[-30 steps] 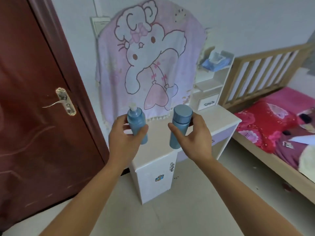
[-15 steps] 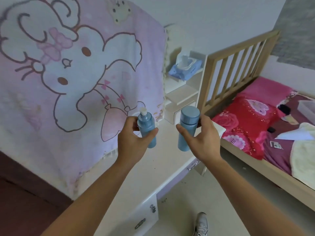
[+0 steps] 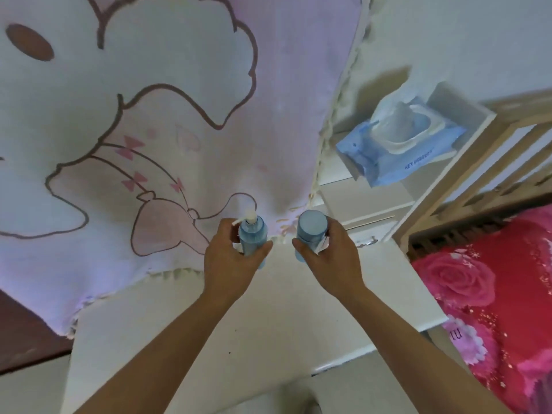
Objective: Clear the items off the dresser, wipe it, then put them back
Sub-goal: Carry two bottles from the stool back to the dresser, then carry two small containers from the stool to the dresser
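The light blue plastic pump bottle (image 3: 253, 234) stands upright in the left hand (image 3: 231, 261), whose fingers curl round it, over the far part of the white bench (image 3: 268, 324). Just beside it, at 3 o'clock, the right hand (image 3: 331, 258) grips a blue capped cylinder bottle (image 3: 310, 227). A pink cartoon cloth (image 3: 179, 115) hangs at 11 o'clock. A blue wipes pack (image 3: 400, 141) lies on a shelf at 2 o'clock.

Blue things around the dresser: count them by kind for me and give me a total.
Bottles: 2, a pump bottle held in the left hand and a capped bottle held in the right hand.
Packs of wet wipes: 1, the wipes pack lying on the side shelf.
Total: 3.
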